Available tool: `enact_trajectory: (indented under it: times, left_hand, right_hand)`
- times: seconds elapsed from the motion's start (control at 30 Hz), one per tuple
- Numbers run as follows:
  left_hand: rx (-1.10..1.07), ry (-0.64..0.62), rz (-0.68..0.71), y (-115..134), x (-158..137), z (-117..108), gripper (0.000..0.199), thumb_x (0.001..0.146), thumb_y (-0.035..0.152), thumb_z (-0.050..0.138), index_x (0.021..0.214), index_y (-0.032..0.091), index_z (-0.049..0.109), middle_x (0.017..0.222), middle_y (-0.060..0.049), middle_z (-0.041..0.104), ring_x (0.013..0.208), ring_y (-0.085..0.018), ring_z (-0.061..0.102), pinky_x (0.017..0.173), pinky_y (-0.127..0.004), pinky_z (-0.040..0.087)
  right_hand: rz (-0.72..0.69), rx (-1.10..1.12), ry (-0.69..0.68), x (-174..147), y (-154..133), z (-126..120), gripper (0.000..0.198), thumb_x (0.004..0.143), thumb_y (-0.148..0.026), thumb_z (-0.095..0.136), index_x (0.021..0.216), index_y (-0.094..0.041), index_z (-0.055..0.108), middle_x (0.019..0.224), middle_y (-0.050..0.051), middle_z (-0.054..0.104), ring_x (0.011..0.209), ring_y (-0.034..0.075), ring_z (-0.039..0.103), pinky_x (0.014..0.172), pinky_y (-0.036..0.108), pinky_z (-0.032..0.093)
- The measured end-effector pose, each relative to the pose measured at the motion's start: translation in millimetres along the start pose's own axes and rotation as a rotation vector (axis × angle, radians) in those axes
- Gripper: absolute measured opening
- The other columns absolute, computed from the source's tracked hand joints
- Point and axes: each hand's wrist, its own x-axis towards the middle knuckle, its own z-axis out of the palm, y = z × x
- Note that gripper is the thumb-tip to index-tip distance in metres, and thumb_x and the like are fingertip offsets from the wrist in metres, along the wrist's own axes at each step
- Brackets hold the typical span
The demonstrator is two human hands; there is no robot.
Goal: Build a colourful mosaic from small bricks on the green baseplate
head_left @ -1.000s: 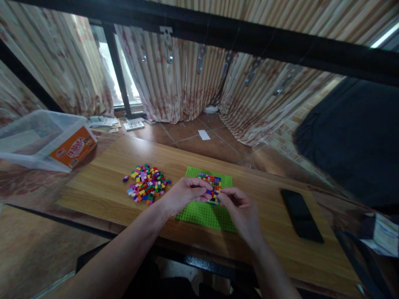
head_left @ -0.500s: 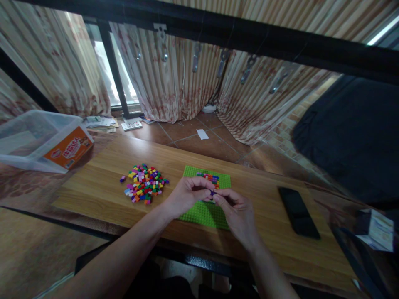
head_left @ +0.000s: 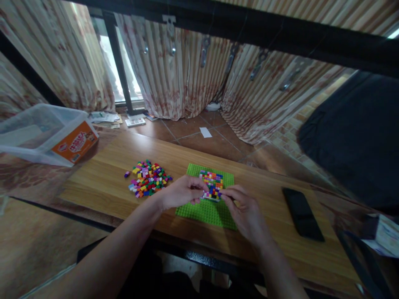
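Observation:
A patch of small multicoloured toy bricks (head_left: 213, 179) is built up on a green studded baseplate (head_left: 202, 214). At the left side of this patch is my left hand (head_left: 182, 192), thumb and forefinger tips drawn close together. Whatever lies between those tips is too small to make out. My right hand (head_left: 246, 207) pinches a small purple brick (head_left: 220, 194) at the patch's right edge, near its front row. Both hands hide parts of the baseplate. Left of it, a heap of loose coloured bricks (head_left: 149, 178) lies on the wooden table (head_left: 118, 207).
A black phone (head_left: 303, 214) lies on the table's right part. At the far left stands a clear plastic box (head_left: 40, 137) with an orange label. One loose purple brick (head_left: 126, 174) sits just left of the heap. Papers (head_left: 104, 118) lie beyond the table's far left edge.
My hands have moved apart, baring more of the brick patch between them. The purple brick, earlier held between both hands, is now at my right fingertips. The view has shifted slightly.

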Motion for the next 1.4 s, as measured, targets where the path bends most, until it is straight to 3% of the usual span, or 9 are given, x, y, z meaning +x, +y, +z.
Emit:
enact_trajectory:
  times: [0.37,0.53,0.77,1.1,1.4]
  left_hand:
    - [0.108,-0.153,-0.032,-2.1,-4.7,11.1,0.027,0.079,0.021,0.058,0.104,0.017,0.066,0.067,0.003,0.057,0.059,-0.011,0.058,0.059,-0.021,0.048]
    - [0.170,-0.220,0.002,-1.4,-4.3,16.6,0.030,0.080,0.018,0.053,0.108,0.016,0.065,0.066,0.003,0.058,0.059,-0.011,0.057,0.056,-0.020,0.045]
    - [0.222,-0.212,0.008,-7.4,-2.6,18.7,0.037,0.081,0.020,0.054,0.117,0.014,0.062,0.067,0.002,0.060,0.060,-0.012,0.058,0.056,-0.021,0.045]
    - [0.242,-0.190,0.031,-11.2,0.2,21.8,0.034,0.081,0.017,0.052,0.114,0.013,0.061,0.067,0.002,0.061,0.059,-0.012,0.058,0.054,-0.021,0.044]
    - [0.275,-0.197,0.069,-15.3,5.1,26.6,0.034,0.079,0.016,0.053,0.111,0.013,0.062,0.068,0.002,0.062,0.059,-0.012,0.059,0.053,-0.020,0.043]
  right_hand:
    - [-0.128,-0.253,-0.042,-3.6,2.7,5.3,0.017,0.090,-0.025,0.055,0.092,-0.022,0.072,0.098,0.008,0.066,0.089,0.022,0.065,0.081,0.037,0.053]
    - [-0.087,-0.216,-0.022,-2.1,1.9,9.4,0.013,0.089,-0.024,0.057,0.088,-0.022,0.070,0.098,0.007,0.066,0.088,0.021,0.065,0.081,0.035,0.053]
    - [0.073,-0.065,0.038,-0.8,5.5,12.6,0.012,0.086,-0.028,0.061,0.083,-0.022,0.071,0.096,0.006,0.066,0.083,0.018,0.065,0.074,0.032,0.054]
    - [0.108,0.017,0.039,-0.7,8.8,14.3,0.010,0.083,-0.028,0.065,0.081,-0.021,0.073,0.096,0.005,0.064,0.080,0.017,0.065,0.073,0.032,0.054]
    - [0.091,0.034,0.017,0.4,9.9,14.3,0.014,0.084,-0.031,0.063,0.083,-0.023,0.075,0.102,0.006,0.062,0.093,0.020,0.065,0.078,0.033,0.054]
